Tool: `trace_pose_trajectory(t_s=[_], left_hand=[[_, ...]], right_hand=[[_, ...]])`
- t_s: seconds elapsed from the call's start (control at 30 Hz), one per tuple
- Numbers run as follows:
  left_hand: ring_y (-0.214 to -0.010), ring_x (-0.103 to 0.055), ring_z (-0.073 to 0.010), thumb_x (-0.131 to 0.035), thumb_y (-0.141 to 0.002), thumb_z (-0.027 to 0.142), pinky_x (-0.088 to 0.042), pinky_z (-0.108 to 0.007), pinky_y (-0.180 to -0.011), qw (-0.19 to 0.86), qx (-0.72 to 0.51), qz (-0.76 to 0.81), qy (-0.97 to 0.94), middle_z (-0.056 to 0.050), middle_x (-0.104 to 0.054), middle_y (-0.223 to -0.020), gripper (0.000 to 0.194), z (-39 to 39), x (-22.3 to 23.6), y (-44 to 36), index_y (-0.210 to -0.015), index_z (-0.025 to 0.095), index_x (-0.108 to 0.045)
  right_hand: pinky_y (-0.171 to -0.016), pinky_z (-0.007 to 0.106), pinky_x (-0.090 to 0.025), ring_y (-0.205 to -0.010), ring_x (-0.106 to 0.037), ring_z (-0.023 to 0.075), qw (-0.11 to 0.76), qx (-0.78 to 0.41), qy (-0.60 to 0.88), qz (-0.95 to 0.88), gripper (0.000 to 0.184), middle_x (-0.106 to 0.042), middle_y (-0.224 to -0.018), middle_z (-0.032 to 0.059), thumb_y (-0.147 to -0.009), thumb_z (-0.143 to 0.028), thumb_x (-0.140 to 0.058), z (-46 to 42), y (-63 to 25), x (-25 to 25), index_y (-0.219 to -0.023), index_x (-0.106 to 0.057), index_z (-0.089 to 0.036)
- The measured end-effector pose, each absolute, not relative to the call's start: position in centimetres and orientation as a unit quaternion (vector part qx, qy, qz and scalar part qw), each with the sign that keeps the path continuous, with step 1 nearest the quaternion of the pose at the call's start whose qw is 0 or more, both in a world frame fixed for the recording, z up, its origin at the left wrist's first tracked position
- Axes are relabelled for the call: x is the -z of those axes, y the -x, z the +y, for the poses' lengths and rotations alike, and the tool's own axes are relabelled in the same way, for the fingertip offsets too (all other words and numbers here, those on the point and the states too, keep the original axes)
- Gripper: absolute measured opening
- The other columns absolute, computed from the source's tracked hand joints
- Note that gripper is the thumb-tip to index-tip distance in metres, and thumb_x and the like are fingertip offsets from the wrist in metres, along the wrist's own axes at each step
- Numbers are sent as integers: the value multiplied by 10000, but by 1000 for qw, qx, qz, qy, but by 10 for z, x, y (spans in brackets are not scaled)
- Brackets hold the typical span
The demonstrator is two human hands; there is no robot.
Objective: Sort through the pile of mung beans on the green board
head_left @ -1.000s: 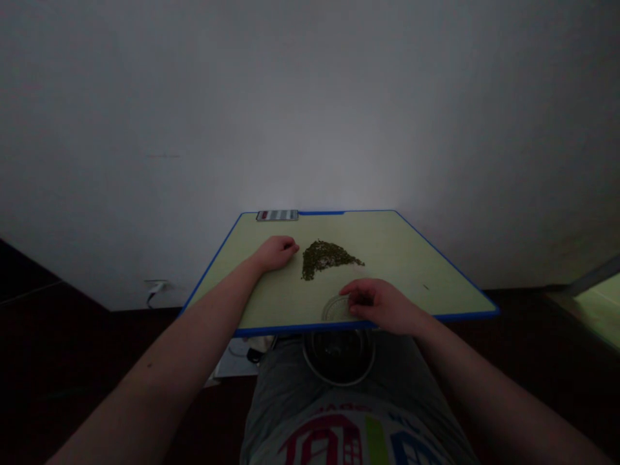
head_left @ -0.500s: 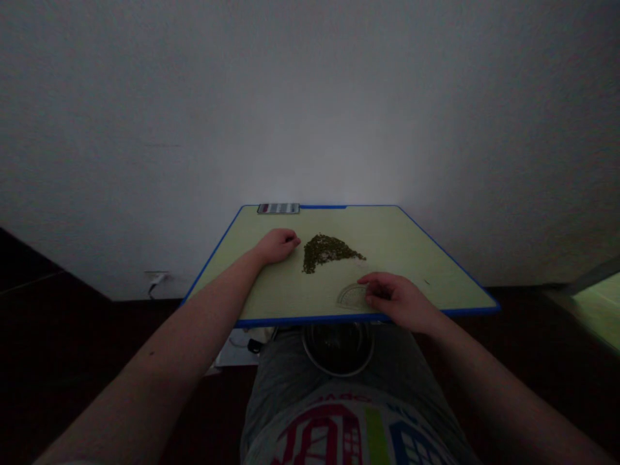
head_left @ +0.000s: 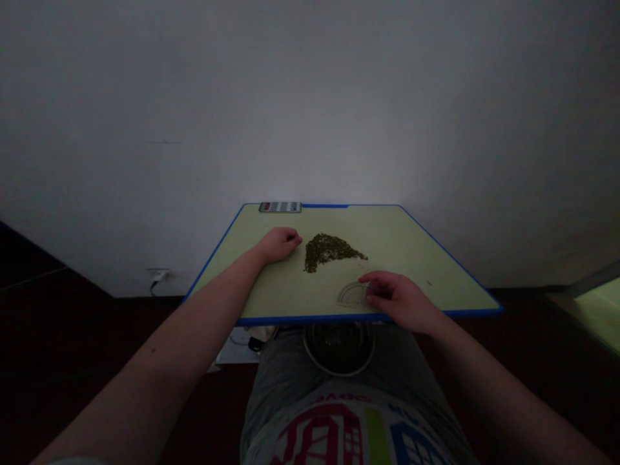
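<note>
A loose pile of small dark green beans (head_left: 325,248) lies on the pale yellow table top (head_left: 411,242). My left hand (head_left: 281,243) rests on its side just left of the pile, its fingers curled in with nothing visible in them. Nearer the front edge, my right hand (head_left: 400,297) has its thumb and fingers round the right end of a clear half-round protractor (head_left: 352,295). The protractor lies flat or almost flat on the table, and its right end is hidden by the fingers.
A phone (head_left: 279,207) with a lit screen stands at the table's far left edge. Below the front edge, a metal bowl (head_left: 339,371) sits on my lap. A blue rim (head_left: 310,319) borders the table, with a plain wall (head_left: 320,116) behind. A plug (head_left: 159,276) is in the wall at left.
The whole view has shifted very slightly. Both hands, the protractor and the bean pile look the same as before.
</note>
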State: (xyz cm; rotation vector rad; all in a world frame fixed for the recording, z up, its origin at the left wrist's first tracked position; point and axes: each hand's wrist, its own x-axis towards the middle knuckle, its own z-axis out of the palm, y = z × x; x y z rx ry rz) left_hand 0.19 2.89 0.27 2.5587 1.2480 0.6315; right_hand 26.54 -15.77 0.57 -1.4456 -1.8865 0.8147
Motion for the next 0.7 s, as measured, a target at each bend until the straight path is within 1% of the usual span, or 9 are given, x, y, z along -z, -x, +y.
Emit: trace_pose_trajectory(t_s=[0.07,0.17,0.3,0.4,0.57,0.7], left_hand=[[-555,-437,-116,-392,-777,419,-306,-242,-528,115,-215,428,-870,-9,-529,-573,351,29,-3,-2,-693,149,-600],[-553,-438,-115,-401,-770,417,-306,-241,-522,119,-217,430,-868,-7,-527,-573,344,29,-3,-2,-692,149,-602],[-551,-438,-114,-401,-770,419,-304,-241,-519,116,-218,429,-869,-6,-525,-572,346,29,-3,-2,-682,149,-600],[-553,-440,-115,-397,-774,417,-307,-244,-525,117,-220,425,-870,-8,-529,-576,347,29,-3,-2,-682,150,-600],[-557,-441,-118,-395,-777,418,-304,-243,-524,111,-215,422,-874,-13,-540,-586,352,29,-3,-3,-679,149,-600],[-559,-442,-120,-387,-781,418,-303,-241,-528,113,-213,426,-872,-12,-541,-583,355,29,-3,-2,-685,148,-598]], right_hand=[[-549,233,-388,-597,-502,115,306,-285,552,-721,301,-542,-681,-10,-712,-183,-509,-160,-262,-8,-1012,-538,-188],[-559,232,-394,-586,-508,107,301,-253,556,-732,355,-593,-761,8,-698,-139,-491,-163,-253,-12,-1048,-522,-191],[-610,241,-406,-641,-532,117,291,-190,549,-760,394,-613,-802,23,-700,-117,-469,-164,-239,-17,-1070,-572,-205],[-651,251,-408,-689,-541,128,290,-155,549,-769,395,-617,-803,27,-705,-116,-476,-161,-231,-18,-1067,-598,-215],[-645,252,-406,-642,-542,125,277,-162,571,-756,375,-630,-746,12,-692,-179,-560,-148,-220,-18,-1065,-595,-209],[-647,256,-394,-636,-538,132,276,-125,584,-753,321,-628,-714,12,-702,-190,-551,-138,-212,-17,-1018,-608,-199]])
